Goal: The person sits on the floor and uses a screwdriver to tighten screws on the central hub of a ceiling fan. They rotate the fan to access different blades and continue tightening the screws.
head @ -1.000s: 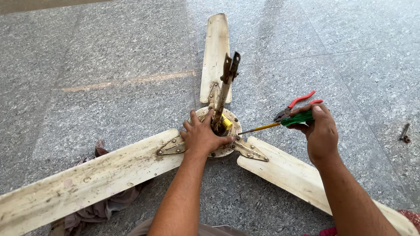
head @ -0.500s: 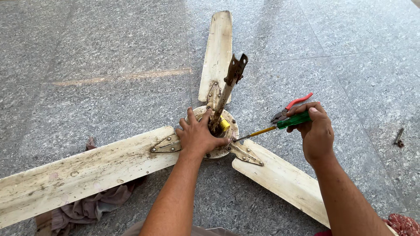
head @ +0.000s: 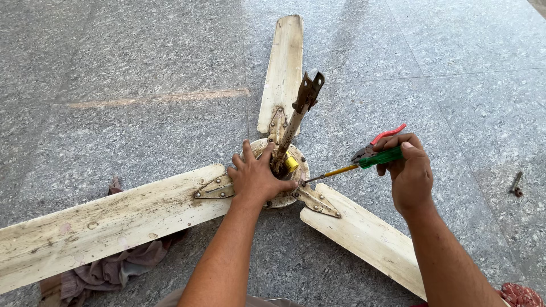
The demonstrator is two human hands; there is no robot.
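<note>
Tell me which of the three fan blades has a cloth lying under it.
The long blade pointing left, beside the left hand. A crumpled cloth shows beneath it; the other two lie on bare floor.

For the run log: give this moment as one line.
left hand: pressing dirty cream ceiling-fan hub | right hand: green-handled screwdriver, red-handled pliers

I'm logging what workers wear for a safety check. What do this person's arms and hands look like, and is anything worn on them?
Both arms are bare from above the elbow down: no sleeves show in the picture. The left hand and the right hand have no gloves, and no rings, watch or wristband are visible. The forearms look lean, with some hair. Fingernails are short and unpainted where they show.
</note>
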